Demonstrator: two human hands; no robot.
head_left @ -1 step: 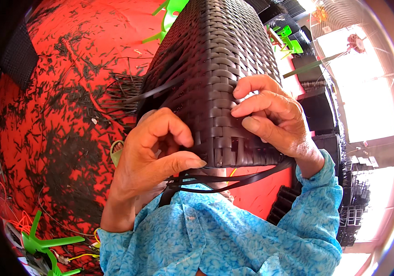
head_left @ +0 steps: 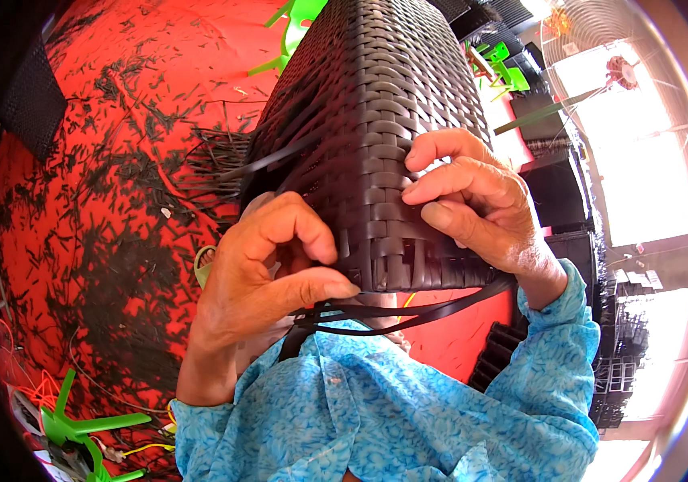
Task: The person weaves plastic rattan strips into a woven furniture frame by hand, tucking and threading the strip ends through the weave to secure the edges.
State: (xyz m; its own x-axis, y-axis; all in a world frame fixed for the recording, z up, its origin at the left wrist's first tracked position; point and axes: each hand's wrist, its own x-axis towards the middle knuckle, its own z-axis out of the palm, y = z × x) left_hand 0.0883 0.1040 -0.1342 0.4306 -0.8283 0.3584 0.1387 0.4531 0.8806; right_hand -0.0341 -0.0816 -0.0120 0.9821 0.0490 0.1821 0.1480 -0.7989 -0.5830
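Note:
A dark brown woven wicker piece [head_left: 384, 96] stands in front of me, one corner edge running toward my body. My left hand [head_left: 268, 265] is closed round its lower left corner, thumb by the bottom edge and fingers curled above; the exact hold is partly hidden. My right hand [head_left: 473, 197] lies against the right face, fingers bent and apart, with no strip visible between them. Loose dark flat strips [head_left: 440, 309] curve from below the left hand toward the right wrist. More strip ends [head_left: 219, 165] stick out on the left side.
Dark strip scraps [head_left: 127, 289] litter the red floor covering [head_left: 167, 48]. A green plastic chair part [head_left: 79, 426] is at the lower left, a green chair [head_left: 292, 36] behind the wicker. Dark woven pieces [head_left: 553, 193] are stacked at right, near a large fan [head_left: 621, 72].

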